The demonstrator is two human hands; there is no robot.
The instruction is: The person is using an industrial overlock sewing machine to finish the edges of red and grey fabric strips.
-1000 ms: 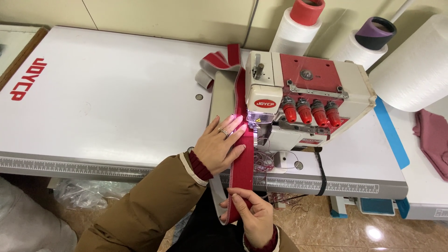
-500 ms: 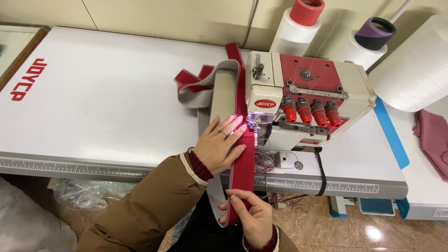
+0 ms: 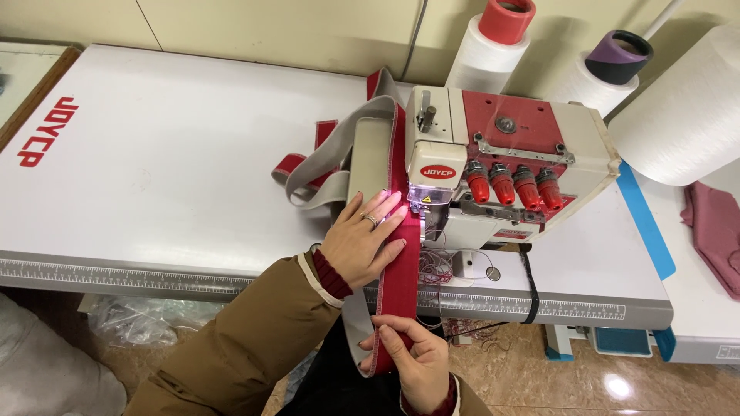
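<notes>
white laminate runs the whole width of your sewing table [image 3: 154,154], smooth and glossy, with a printed ruler strip along the near edge, a cream wall behind it and brown tiled floor showing below. your overlock machine [image 3: 501,166] sits toward the right, a boxy cream body with a red top panel and four red tension knobs, its small lamp throwing a pinkish glow on the needle area. you have your left hand [image 3: 362,239] spread flat, fingers open and together, pressing down on the red strip [image 3: 402,254] just before the presser foot, so it seems you are keeping the edge lined up as it goes under. your right hand [image 3: 412,362] is below the table edge, thumb and fingers pinched shut on the hanging lower end of that strip, holding it taut and straight. it is a long narrow band, matte red on one face with a grey backing, stiff enough to hold a flat ribbon shape; it runs up past the machine's left side, and its far part lies in loose loops [image 3: 320,166] on the table behind. three large thread cones [image 3: 678,108] stand at the back right, wound white yarn on red and purple cores. loose thread ends tangle under the machine front. a folded dusty-pink cloth [image 3: 713,231] lies at the far right, well apart from your hands.
</notes>
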